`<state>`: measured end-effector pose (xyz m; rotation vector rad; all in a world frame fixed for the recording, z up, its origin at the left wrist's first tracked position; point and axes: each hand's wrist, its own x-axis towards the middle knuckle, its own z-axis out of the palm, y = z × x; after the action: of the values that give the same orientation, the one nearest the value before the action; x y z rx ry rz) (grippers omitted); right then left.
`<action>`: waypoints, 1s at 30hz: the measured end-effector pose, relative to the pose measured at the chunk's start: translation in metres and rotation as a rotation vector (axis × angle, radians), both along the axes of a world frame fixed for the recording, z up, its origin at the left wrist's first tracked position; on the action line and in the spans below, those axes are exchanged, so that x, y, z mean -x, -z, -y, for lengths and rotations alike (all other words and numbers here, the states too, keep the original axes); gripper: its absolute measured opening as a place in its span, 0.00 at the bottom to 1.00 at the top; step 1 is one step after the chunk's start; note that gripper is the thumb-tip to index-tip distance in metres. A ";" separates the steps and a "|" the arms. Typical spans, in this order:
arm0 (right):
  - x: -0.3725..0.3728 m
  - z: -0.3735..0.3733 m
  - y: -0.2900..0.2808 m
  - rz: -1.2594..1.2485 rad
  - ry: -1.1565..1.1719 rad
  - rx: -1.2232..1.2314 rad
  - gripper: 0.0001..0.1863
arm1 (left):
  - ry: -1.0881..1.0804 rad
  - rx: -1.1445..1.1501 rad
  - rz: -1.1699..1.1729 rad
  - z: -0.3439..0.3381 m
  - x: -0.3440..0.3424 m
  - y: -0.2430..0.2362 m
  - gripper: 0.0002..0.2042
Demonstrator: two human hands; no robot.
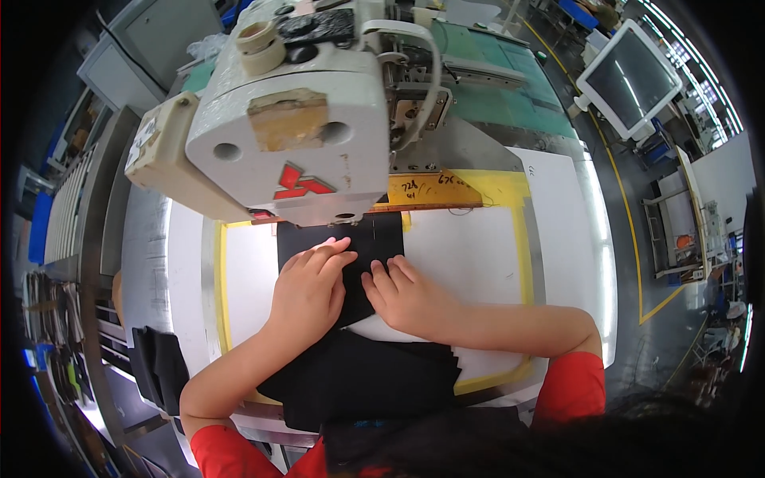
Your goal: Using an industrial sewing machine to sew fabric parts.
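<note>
Our left hand [312, 279] and right hand [402, 295] press black cloth [376, 245]!
Fingers loosely extended, nothing pinched that we see; dark pile [366, 384] by the worktop's [470, 239] near edge.

White machine head [287, 123], front face: angular red emblem [303, 182], logo-like; to its right, faint upright line of handwriting [347, 166], illegible from here. Yellow-orange plate [458, 193] just right of head's lower end: black handwritten figures [411, 187] in two groups, left group in two rows. White panel [562, 215], right side: small handwritten mark near upper corner, too tiny to make out. Cream side box [171, 163], left of head: pale label [147, 135], print unreadable. Dark cloth [430, 438], lower edge: small blue marks, undecipherable.
</note>
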<state>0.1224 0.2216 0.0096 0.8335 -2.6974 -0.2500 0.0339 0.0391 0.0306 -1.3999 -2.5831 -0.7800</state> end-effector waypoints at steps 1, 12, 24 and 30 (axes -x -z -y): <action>0.001 -0.002 0.005 -0.084 -0.009 0.053 0.17 | 0.024 -0.009 -0.001 0.006 -0.002 -0.002 0.14; 0.002 -0.010 0.022 -0.057 0.165 0.434 0.15 | 0.191 0.000 0.078 0.045 0.011 0.007 0.13; -0.030 -0.012 -0.011 -0.288 -0.341 0.438 0.05 | 0.426 -0.229 -0.010 0.002 0.014 -0.026 0.20; -0.067 -0.008 -0.060 -0.262 -0.495 0.381 0.04 | 0.742 -0.153 0.310 -0.029 0.019 -0.047 0.18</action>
<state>0.1891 0.2292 0.0696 1.2039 -2.1160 0.2425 0.0151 0.0679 0.0775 -2.3693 -2.0778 -1.3327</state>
